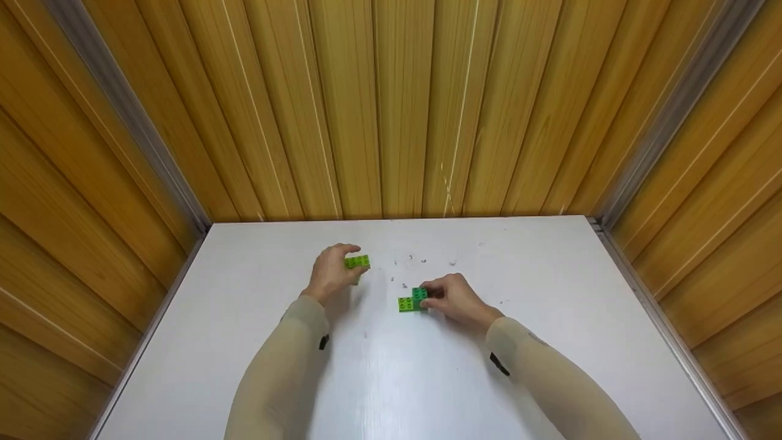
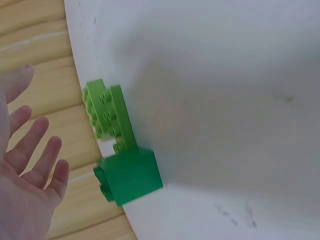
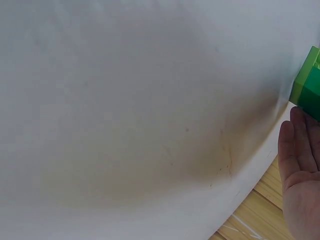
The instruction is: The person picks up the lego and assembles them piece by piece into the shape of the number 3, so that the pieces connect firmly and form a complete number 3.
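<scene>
A dark green block [image 1: 420, 294] was near the middle of the white table [image 1: 391, 379], with a light green block [image 1: 402, 304] jutting from its nine o'clock side; the right hand [image 1: 457, 299] pinched the dark green one from three o'clock; a studded lime block [image 1: 359, 261] was at ten o'clock from it, the left hand's [image 1: 332, 272] thumb across its near side; the left wrist view showed that hand's fingers spread, so whether it gripped I cannot tell; beige sleeves [image 1: 278, 366] reached up from five and seven o'clock; wooden panels [image 1: 403, 110] rose at twelve.
</scene>
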Demonstrator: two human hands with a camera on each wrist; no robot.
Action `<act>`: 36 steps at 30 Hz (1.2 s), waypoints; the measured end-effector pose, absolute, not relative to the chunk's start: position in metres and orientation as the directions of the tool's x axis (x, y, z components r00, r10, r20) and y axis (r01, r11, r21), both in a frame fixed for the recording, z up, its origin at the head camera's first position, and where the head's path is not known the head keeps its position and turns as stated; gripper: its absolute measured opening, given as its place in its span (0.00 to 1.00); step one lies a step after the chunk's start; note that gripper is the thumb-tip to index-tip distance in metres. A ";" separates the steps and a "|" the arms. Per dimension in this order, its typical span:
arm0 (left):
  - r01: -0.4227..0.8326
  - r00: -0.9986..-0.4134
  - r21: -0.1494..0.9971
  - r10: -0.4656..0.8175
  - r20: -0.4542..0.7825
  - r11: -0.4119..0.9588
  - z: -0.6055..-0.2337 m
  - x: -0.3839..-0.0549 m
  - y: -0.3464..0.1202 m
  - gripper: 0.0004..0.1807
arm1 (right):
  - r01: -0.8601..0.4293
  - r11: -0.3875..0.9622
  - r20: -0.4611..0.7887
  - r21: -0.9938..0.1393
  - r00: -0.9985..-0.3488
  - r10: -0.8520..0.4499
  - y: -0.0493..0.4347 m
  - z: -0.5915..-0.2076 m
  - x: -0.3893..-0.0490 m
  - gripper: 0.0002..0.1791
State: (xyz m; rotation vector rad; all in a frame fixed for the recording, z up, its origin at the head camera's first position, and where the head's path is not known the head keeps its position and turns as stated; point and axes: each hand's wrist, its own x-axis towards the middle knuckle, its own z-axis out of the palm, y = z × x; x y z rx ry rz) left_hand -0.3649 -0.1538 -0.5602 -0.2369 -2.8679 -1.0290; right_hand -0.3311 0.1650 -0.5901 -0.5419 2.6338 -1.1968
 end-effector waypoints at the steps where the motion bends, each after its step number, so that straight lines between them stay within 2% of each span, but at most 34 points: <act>1: 0.163 -0.986 0.624 0.107 0.127 0.764 -0.561 -0.368 -0.156 0.30 | -0.241 0.605 -0.030 -0.759 -0.915 -0.402 0.166 -0.590 -0.331 0.24; 11: 0.002 -1.000 0.661 0.021 -0.021 0.750 -0.569 -0.385 -0.163 0.33 | -0.222 0.621 -0.050 -0.752 -0.920 -0.390 0.169 -0.590 -0.329 0.22; 18: -0.097 -0.993 0.637 -0.034 -0.110 0.765 -0.571 -0.394 -0.171 0.32 | -0.236 0.612 -0.040 -0.755 -0.915 -0.402 0.163 -0.590 -0.329 0.22; 36: -0.069 -0.993 0.561 -0.003 -0.117 0.825 -0.574 -0.404 -0.161 0.27 | -0.242 0.600 -0.039 -0.763 -0.909 -0.416 0.164 -0.587 -0.329 0.21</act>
